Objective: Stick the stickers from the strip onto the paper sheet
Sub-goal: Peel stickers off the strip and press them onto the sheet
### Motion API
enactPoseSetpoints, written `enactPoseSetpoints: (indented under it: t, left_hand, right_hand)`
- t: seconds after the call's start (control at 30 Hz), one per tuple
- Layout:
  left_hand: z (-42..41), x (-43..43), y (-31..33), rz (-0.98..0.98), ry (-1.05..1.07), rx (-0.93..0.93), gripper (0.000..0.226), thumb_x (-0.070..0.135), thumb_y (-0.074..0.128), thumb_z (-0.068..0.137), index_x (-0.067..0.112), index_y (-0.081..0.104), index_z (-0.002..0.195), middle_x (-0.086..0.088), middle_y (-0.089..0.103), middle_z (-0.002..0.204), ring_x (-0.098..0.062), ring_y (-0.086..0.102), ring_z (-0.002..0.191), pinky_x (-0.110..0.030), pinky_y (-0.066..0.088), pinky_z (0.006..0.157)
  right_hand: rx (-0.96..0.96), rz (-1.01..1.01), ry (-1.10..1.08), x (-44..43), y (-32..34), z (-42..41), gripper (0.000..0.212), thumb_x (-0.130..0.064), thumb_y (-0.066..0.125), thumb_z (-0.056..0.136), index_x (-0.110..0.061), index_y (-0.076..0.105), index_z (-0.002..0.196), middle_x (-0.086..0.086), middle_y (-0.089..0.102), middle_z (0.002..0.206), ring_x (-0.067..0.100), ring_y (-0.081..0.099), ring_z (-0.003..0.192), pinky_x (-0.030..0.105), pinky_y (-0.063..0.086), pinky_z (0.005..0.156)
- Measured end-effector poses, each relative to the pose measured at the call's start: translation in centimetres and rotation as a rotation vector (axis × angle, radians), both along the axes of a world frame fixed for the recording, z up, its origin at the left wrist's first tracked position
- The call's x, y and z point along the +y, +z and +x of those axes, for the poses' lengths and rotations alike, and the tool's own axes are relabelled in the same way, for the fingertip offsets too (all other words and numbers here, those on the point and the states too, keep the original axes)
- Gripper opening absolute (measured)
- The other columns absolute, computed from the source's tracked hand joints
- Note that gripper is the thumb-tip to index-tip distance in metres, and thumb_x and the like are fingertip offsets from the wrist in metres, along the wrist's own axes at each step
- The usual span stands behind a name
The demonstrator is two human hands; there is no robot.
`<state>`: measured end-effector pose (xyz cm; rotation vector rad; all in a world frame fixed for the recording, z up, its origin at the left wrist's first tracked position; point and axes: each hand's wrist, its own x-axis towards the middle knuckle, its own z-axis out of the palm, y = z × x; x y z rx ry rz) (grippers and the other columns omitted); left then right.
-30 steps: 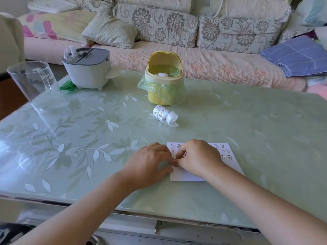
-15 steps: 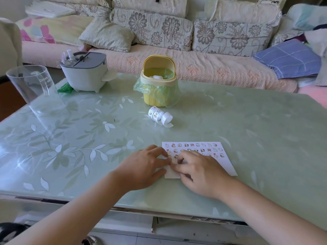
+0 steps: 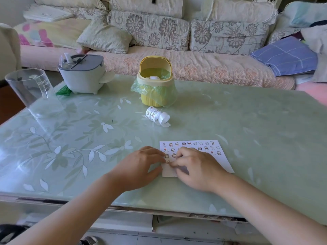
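Observation:
A white paper sheet (image 3: 223,162) lies on the green glass table near the front edge, with rows of small cartoon stickers along its top. My right hand (image 3: 196,167) covers the sheet's lower middle, its fingertips pressed on a small sticker (image 3: 167,161) at the left side. My left hand (image 3: 139,167) lies flat beside the sheet, fingertips on its left edge. The curled sticker strip (image 3: 156,116) rests farther back, apart from both hands.
A yellow mini bin (image 3: 155,85) with a green bag stands behind the strip. A grey-white container (image 3: 83,75) and a clear plastic cup (image 3: 33,89) sit at the back left. A sofa with cushions runs behind the table. The table's front edge (image 3: 106,203) is close to my forearms.
My right hand went from a raised pinch against my left fingers to lying low over the sheet, fingertips down on the sticker. More sticker rows show above my hands.

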<state>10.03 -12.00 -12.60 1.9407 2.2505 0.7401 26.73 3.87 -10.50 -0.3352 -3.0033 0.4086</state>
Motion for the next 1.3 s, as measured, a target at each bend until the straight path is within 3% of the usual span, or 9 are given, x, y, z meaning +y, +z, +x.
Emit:
enactPoseSetpoints:
  t: [0.2, 0.37, 0.5, 0.6, 0.87, 1.07, 1.2, 1.23, 1.3]
  left_hand:
    - [-1.2, 1.8, 0.6, -0.018, 0.044, -0.059, 0.037, 0.052, 0.046, 0.086, 0.030, 0.070, 0.104, 0.016, 0.064, 0.108, -0.007, 0.057, 0.102, -0.031, 0.051, 0.084]
    - [-2.5, 4.2, 1.8, 0.040, 0.214, -0.177, 0.018, 0.031, 0.063, 0.090, 0.031, 0.068, 0.107, 0.015, 0.061, 0.101, -0.001, 0.060, 0.088, -0.024, 0.050, 0.074]
    - [-4.1, 6.2, 2.5, 0.111, 0.382, -0.265, 0.022, 0.024, 0.061, 0.090, 0.026, 0.067, 0.111, 0.013, 0.062, 0.101, -0.005, 0.062, 0.085, -0.026, 0.051, 0.080]
    - [-5.4, 7.6, 2.7, 0.100, 0.485, -0.335, 0.028, 0.026, 0.060, 0.091, 0.026, 0.062, 0.119, 0.010, 0.062, 0.110, -0.009, 0.061, 0.090, -0.029, 0.050, 0.083]
    - [-6.2, 9.7, 2.1, -0.001, 0.493, -0.420, 0.052, 0.035, 0.061, 0.092, 0.026, 0.046, 0.141, 0.012, 0.055, 0.132, -0.012, 0.058, 0.108, -0.023, 0.041, 0.088]
    - [-6.0, 9.4, 1.9, -0.035, 0.383, -0.488, 0.048, 0.031, 0.059, 0.093, 0.030, 0.048, 0.139, 0.016, 0.056, 0.129, -0.003, 0.057, 0.092, -0.021, 0.042, 0.083]
    - [-6.4, 9.2, 1.8, 0.098, 0.470, -0.407, 0.039, 0.025, 0.060, 0.091, 0.028, 0.054, 0.130, 0.011, 0.057, 0.116, -0.008, 0.059, 0.090, -0.024, 0.046, 0.077]
    - [-6.6, 9.2, 1.9, 0.151, 0.495, -0.354, 0.037, 0.024, 0.061, 0.091, 0.027, 0.055, 0.128, 0.008, 0.056, 0.116, -0.011, 0.058, 0.094, -0.027, 0.048, 0.078]
    - [-7.2, 9.2, 2.0, 0.207, 0.519, -0.229, 0.043, 0.024, 0.062, 0.090, 0.025, 0.051, 0.131, 0.002, 0.050, 0.123, -0.018, 0.052, 0.110, -0.033, 0.049, 0.083]
  right_hand:
    - [0.060, -0.178, -0.178, 1.3, 1.1, -1.6, 0.022, -0.032, 0.057, 0.093, -0.036, 0.073, 0.107, -0.017, 0.060, 0.102, 0.000, 0.055, 0.083, 0.027, 0.046, 0.078]
    - [0.233, -0.459, -0.393, 2.8, 3.0, -4.5, 0.017, -0.023, 0.061, 0.093, -0.034, 0.074, 0.094, -0.029, 0.064, 0.069, -0.009, 0.056, 0.055, 0.011, 0.038, 0.058]
    - [0.255, -0.678, -0.527, 3.6, 3.9, -7.0, 0.013, -0.028, 0.063, 0.089, -0.029, 0.075, 0.083, -0.010, 0.071, 0.071, 0.008, 0.063, 0.055, 0.022, 0.045, 0.054]
    - [0.230, -0.856, -0.645, 3.7, 3.9, -9.1, 0.015, -0.030, 0.066, 0.088, -0.019, 0.075, 0.085, 0.004, 0.075, 0.088, 0.015, 0.060, 0.054, 0.026, 0.041, 0.048]
    - [0.156, -1.176, -0.899, 3.9, 3.4, -13.4, 0.037, -0.049, 0.065, 0.089, -0.013, 0.072, 0.094, 0.000, 0.076, 0.087, 0.017, 0.053, 0.053, 0.022, 0.036, 0.047]
    - [0.205, -1.179, -0.954, 3.7, 2.3, -14.3, 0.016, -0.030, 0.070, 0.087, -0.016, 0.072, 0.092, -0.002, 0.069, 0.080, 0.016, 0.048, 0.051, 0.021, 0.033, 0.046]
    - [0.295, -1.087, -1.017, 4.2, 2.2, -14.3, 0.020, -0.030, 0.068, 0.081, -0.011, 0.061, 0.078, 0.004, 0.060, 0.069, 0.021, 0.047, 0.050, 0.024, 0.035, 0.048]
    - [0.334, -1.009, -1.024, 4.3, 2.1, -14.5, 0.021, -0.032, 0.067, 0.077, -0.014, 0.056, 0.078, 0.005, 0.057, 0.072, 0.023, 0.048, 0.053, 0.026, 0.036, 0.051]
    - [0.385, -0.832, -1.020, 4.6, 1.9, -14.7, 0.035, -0.037, 0.068, 0.074, -0.019, 0.050, 0.098, 0.003, 0.054, 0.096, 0.026, 0.055, 0.073, 0.030, 0.039, 0.062]
